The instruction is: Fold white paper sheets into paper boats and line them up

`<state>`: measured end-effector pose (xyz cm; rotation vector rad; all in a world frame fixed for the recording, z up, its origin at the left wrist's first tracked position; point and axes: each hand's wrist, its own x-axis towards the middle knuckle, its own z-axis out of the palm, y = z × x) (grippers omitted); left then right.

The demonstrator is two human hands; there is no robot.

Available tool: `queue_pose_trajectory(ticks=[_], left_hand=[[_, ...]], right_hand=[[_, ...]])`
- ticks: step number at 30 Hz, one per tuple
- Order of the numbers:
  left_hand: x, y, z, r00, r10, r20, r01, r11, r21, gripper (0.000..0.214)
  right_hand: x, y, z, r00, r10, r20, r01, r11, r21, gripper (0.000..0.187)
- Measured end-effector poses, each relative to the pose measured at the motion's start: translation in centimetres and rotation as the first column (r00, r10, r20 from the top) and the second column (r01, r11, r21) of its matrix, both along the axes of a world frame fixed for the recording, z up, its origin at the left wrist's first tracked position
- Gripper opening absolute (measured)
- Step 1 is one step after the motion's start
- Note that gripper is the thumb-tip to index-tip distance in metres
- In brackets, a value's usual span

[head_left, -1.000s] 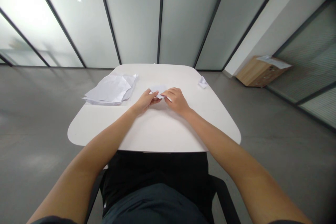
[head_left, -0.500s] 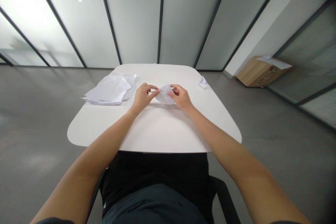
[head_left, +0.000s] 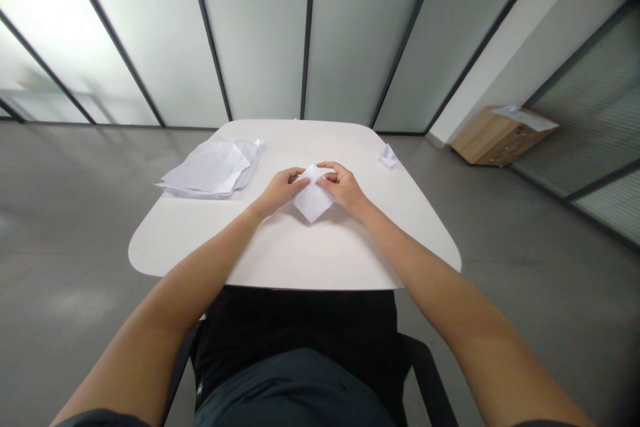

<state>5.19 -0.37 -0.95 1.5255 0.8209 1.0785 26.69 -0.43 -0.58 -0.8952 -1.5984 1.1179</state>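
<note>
Frosted-glass partitions [head_left: 255, 33] are standing beyond the white worktop [head_left: 320, 260], and a polished grey floor [head_left: 65, 213] is spreading around it. At the centre of the worktop, a folded sheet of white paper [head_left: 313, 200] is lying as a diamond, one corner pointing toward the seated person. Here the left hand [head_left: 280, 191] is resting half open against the sheet's left edge, its fingertips pressing on the paper, while the right hand [head_left: 343, 187] is curving over the upper right edge with its fingers slightly bent. Neither hand is clearly pinching the sheet, and whether either has a firm hold cannot be told. Creased loose paper sheets [head_left: 210, 170] are lying toward the worktop's left side, a small folded paper scrap [head_left: 388, 157] is sitting near its far right corner, and a wood-toned box [head_left: 500, 137] is standing on the floor beyond its right side. Handling: the folded sheet is judged light, thin and soft, prone to sliding and creasing; it is best held by its edges or pressed flat with the fingertips.
</note>
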Motion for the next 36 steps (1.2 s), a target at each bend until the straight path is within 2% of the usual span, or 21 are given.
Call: queue_pose_trajectory(ticks=[4,8,12,23,32,36], left_hand=[[-0.3,0.2,0.0,0.998,0.009,0.059,-0.004,0.997,-0.074,0.06],[-0.4,0.4,-0.2,0.998,0.026,0.057,-0.021,0.996,-0.081,0.059],[-0.3,0.4,-0.6,0.999,0.02,0.032,-0.018,0.998,-0.066,0.058],[-0.2,0.3,-0.5,0.997,0.047,-0.068,-0.046,0.999,0.026,0.055],[0.1,-0.2,0.0,0.983,0.074,-0.168,-0.062,0.995,0.075,0.05],[-0.1,-0.3,0.0,0.978,0.068,-0.197,-0.055,0.996,0.071,0.049]], right_hand=[[0.0,0.6,-0.6,1.0,-0.01,0.014,0.01,0.999,0.039,0.047],[0.0,1.2,-1.3,0.98,-0.155,0.125,0.126,0.969,0.214,0.031],[0.1,1.5,-1.5,0.959,-0.205,0.196,0.13,0.932,0.34,0.023],[0.1,1.3,-1.3,0.966,-0.123,0.226,0.048,0.949,0.312,0.031],[-0.1,1.1,-0.9,0.976,-0.119,0.185,0.063,0.957,0.285,0.021],[-0.1,0.9,-0.5,0.982,-0.136,0.128,0.106,0.971,0.216,0.017]])
